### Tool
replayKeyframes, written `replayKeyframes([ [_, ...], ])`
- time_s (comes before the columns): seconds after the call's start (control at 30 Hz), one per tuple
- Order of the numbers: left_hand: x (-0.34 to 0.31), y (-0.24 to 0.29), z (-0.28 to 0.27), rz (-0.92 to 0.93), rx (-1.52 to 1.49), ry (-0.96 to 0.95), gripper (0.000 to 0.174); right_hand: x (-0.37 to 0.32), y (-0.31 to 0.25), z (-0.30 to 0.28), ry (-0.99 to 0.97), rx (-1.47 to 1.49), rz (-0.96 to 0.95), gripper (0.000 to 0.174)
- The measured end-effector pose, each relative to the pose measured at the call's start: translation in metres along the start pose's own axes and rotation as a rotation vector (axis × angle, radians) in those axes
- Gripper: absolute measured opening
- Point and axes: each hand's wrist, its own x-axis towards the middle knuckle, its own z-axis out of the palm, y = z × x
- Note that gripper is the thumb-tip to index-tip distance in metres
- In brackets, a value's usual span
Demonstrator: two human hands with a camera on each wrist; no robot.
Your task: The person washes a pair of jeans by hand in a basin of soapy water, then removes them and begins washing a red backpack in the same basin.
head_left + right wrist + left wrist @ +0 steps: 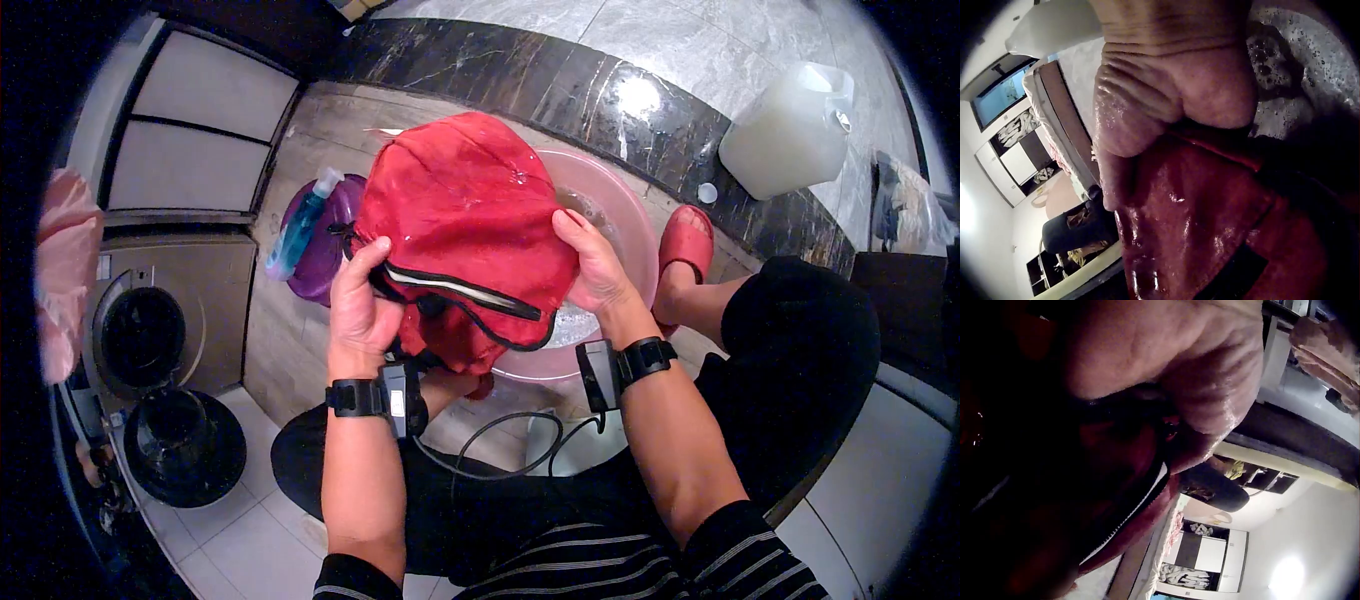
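Note:
A wet red bag (455,190) with a black-edged zipper (465,290) is held up between both hands, partly over a pink basin (635,215) of sudsy water. The left hand (366,305) grips its left edge, thumb on top near the zipper's end. On the right edge the right hand (597,268) pinches the fabric, thumb on top. In the left wrist view the left hand (1172,369) is around dark fabric beside the zipper (1125,519). Shiny wet red fabric (1179,212) hangs from the right hand (1166,94) in the right wrist view. The fingers beneath the bag are hidden.
A purple basin (315,285) with a blue bottle (300,230) stands left of the bag. A whitish jug (790,130) is at the upper right, a small cap (707,193) near it. A red slipper (686,245) is on a foot right of the pink basin. Cables cross the lap.

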Motion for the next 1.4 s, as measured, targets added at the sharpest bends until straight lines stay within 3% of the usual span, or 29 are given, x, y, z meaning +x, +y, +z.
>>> replayKeyframes([
  [0.1,0.003,-0.006,-0.005,0.009,0.078,0.006,0.043,-0.002,-0.001,-0.008,0.058,-0.039,-0.008,0.026],
  [0.2,0.004,-0.020,0.005,0.034,0.195,0.023,0.042,0.002,0.004,-0.041,0.259,-0.240,0.004,0.026],
  [0.3,0.015,-0.045,-0.001,-0.027,0.419,0.060,0.033,0.007,0.010,-0.074,0.603,-0.797,0.115,0.029],
  [0.4,0.022,-0.074,-0.007,-0.021,0.862,0.123,0.027,0.007,0.015,-0.088,0.810,-1.238,0.021,0.037],
  [0.43,0.022,-0.081,-0.004,-0.007,0.895,0.074,0.027,0.013,0.022,-0.090,0.887,-1.284,-0.127,0.045],
  [0.47,0.022,-0.086,0.000,0.078,1.017,0.009,0.029,0.014,0.024,-0.094,0.830,-1.375,-0.244,0.049],
  [0.53,0.029,-0.105,-0.015,0.098,1.301,-0.056,0.032,0.006,0.011,-0.042,0.699,-1.550,-0.478,0.057],
  [0.63,0.027,-0.136,-0.025,0.284,1.783,-0.132,0.020,0.015,0.013,-0.017,0.374,-1.701,-0.686,0.066],
  [0.67,0.023,-0.142,-0.019,0.311,1.931,-0.168,0.018,0.016,0.014,-0.014,0.256,-1.838,-0.656,0.063],
  [0.73,0.022,-0.150,-0.014,0.101,2.085,-0.253,0.021,0.012,0.024,-0.020,0.173,-2.110,-0.390,0.058],
  [0.8,0.020,-0.166,-0.028,0.055,2.134,-0.327,0.023,0.011,0.028,-0.039,0.195,-2.133,-0.105,0.053],
  [0.83,0.021,-0.170,-0.030,-0.146,2.134,-0.385,0.031,0.009,0.029,-0.049,0.210,-2.146,-0.015,0.053],
  [0.9,0.020,-0.180,-0.030,-0.225,2.139,-0.406,0.038,0.004,0.034,-0.066,0.235,-2.164,0.216,0.053],
  [0.93,0.021,-0.184,-0.030,-0.264,2.140,-0.419,0.042,0.002,0.039,-0.072,0.242,-2.172,0.241,0.055],
  [0.97,0.026,-0.186,-0.031,-0.455,2.093,-0.487,0.058,0.001,0.045,-0.078,0.249,-2.181,0.267,0.057],
  [1.17,0.038,-0.201,-0.046,-0.583,2.067,-0.538,0.085,0.008,0.064,-0.098,0.270,-2.101,0.444,0.065],
  [1.33,0.050,-0.212,-0.057,-0.642,2.068,-0.557,0.084,0.019,0.065,-0.095,0.250,-2.170,0.639,0.052],
  [1.4,0.054,-0.219,-0.061,-0.663,2.080,-0.573,0.083,0.020,0.074,-0.111,0.235,-2.221,0.509,0.038],
])
